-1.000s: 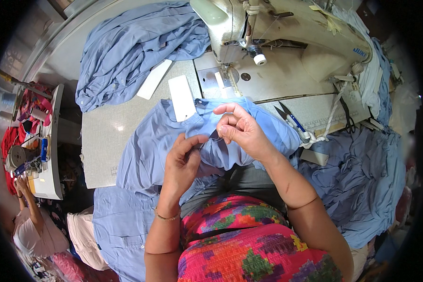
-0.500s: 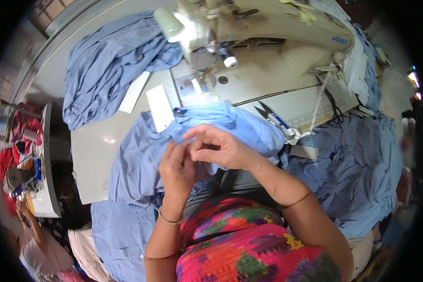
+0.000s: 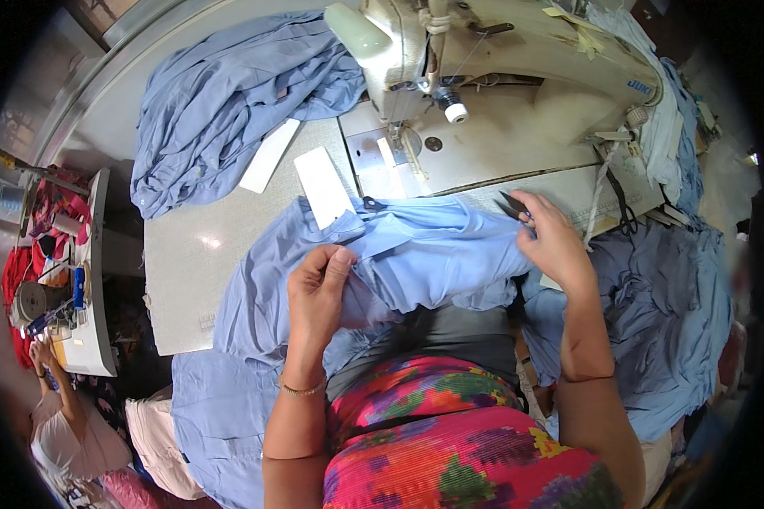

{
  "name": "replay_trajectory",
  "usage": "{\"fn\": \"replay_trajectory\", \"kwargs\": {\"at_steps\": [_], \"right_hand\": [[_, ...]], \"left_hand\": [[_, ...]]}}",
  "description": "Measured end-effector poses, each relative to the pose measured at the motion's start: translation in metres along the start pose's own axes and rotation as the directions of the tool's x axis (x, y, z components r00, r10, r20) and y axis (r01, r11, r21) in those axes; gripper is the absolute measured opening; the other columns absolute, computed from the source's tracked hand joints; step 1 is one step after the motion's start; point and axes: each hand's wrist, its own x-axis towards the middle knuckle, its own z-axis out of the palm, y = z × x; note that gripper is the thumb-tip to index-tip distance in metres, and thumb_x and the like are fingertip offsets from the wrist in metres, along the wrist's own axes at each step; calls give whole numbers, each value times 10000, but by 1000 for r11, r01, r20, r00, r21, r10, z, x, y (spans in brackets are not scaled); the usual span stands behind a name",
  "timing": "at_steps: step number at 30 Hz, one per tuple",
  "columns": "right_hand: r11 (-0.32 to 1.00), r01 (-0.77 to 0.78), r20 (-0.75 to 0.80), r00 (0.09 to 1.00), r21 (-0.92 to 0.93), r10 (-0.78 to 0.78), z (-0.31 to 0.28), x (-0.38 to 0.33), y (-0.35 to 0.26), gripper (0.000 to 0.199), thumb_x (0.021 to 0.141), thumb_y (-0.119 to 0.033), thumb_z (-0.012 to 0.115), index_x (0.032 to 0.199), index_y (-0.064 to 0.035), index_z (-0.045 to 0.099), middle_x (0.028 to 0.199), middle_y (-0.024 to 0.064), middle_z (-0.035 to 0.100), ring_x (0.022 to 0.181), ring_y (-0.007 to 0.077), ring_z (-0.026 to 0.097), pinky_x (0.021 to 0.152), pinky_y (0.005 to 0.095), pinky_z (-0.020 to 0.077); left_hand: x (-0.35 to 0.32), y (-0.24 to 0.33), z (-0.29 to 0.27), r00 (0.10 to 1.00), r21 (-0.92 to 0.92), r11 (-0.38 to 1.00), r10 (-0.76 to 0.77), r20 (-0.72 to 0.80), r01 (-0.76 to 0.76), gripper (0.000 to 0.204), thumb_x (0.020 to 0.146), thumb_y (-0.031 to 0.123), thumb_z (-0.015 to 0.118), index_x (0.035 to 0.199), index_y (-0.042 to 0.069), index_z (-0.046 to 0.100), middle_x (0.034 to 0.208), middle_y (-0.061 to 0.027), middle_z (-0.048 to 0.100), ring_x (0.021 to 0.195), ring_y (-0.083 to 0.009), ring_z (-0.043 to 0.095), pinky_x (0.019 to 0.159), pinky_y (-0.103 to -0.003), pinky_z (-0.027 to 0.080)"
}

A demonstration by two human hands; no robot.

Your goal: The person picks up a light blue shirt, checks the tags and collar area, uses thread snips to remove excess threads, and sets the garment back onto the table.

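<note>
Left hand (image 3: 318, 293) pinches a fold of the blue shirt (image 3: 416, 254), which lies across the bench (image 3: 195, 254) and lap, in front of the sewing machine (image 3: 484, 76). Right hand (image 3: 556, 242) closes on the black snips (image 3: 511, 206) at the shirt's right edge. White strips (image 3: 323, 187) lie just beside the collar; more blue cloth (image 3: 221, 102) piled behind.

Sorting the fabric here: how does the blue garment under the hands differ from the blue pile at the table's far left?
The blue garment lies in front of the sewing machine, pinched by the left hand; the right hand touches its edge, at dark snips. The blue pile lies bunched beside the machine, untouched. Both are the same light blue cloth.
</note>
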Motion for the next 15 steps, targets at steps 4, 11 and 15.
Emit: {"fn": "replay_trajectory", "kwargs": {"at_steps": [4,11,15], "right_hand": [[977,-2,-10,1000,214,4,1,10,15,281,848,-54,568,1120,17,575,1002,164,586,948,319,586,852,324,453],[695,35,-73,997,718,25,7,-6,-48,242,908,-89,569,1130,7,566,1008,132,620,872,194,614,823,312,475],[817,169,124,952,551,-281,30,-15,-101,274,862,-200,654,1084,-57,581,879,146,647,793,316,658,689,376,506]], "left_hand": [[-1,0,-1,1000,14,1000,-2,12,2,214,942,186,608,872,-11,650,757,31,591,719,-47,481,654,-209,398],[-3,2,-1,1000,30,999,15,10,-15,217,942,186,611,855,-10,643,730,37,563,708,-49,463,643,-210,386],[-2,-2,0,997,48,996,74,13,-74,202,936,165,617,843,-14,640,720,30,535,698,-55,452,629,-214,378]]}}
